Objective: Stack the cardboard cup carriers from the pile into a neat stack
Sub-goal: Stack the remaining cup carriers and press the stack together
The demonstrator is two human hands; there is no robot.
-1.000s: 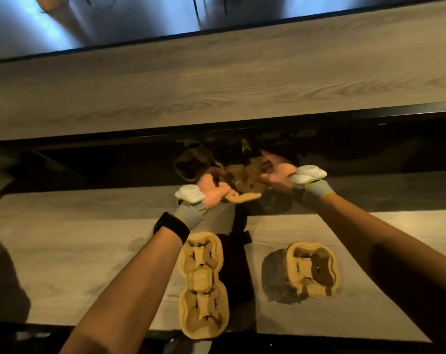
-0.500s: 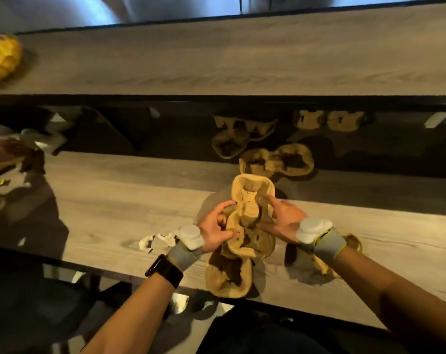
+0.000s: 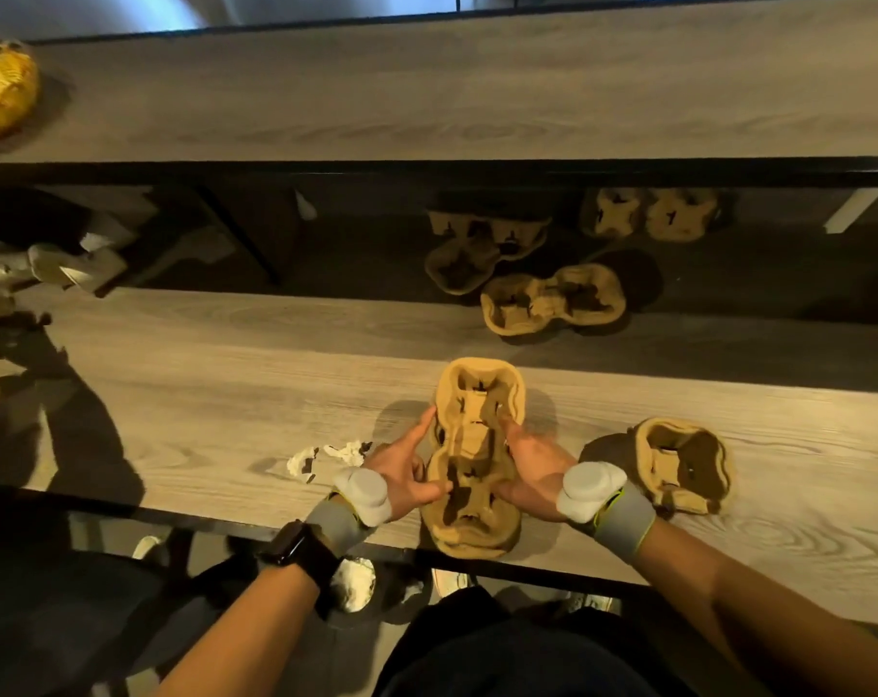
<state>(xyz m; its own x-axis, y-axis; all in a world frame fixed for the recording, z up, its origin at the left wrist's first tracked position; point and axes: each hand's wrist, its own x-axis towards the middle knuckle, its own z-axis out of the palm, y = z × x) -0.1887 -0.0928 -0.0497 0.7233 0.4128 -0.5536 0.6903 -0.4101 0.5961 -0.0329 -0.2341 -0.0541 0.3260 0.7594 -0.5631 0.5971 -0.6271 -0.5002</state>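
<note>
A tan two-cup cardboard carrier (image 3: pixel 474 445) sits on top of another carrier (image 3: pixel 469 533) at the near edge of the wooden table (image 3: pixel 200 394). My left hand (image 3: pixel 402 475) grips its left side and my right hand (image 3: pixel 535 467) grips its right side. A single-cup carrier piece (image 3: pixel 681 462) lies just right of my right wrist. Farther back in shadow lie three loose carriers: one (image 3: pixel 552 301) at the table's far edge, one (image 3: pixel 482 249) behind it, one (image 3: pixel 650 213) at the back right.
White paper scraps (image 3: pixel 326 455) lie left of my left hand. A yellow crumpled object (image 3: pixel 2 88) sits on the far table at top left. Pale cardboard pieces (image 3: pixel 65 261) lie at the left edge. Shoes show under the table's near edge.
My hands drew a carrier from the shadowed pile back toward me and lowered it onto the carrier at the near edge. The view shifted down and left.
</note>
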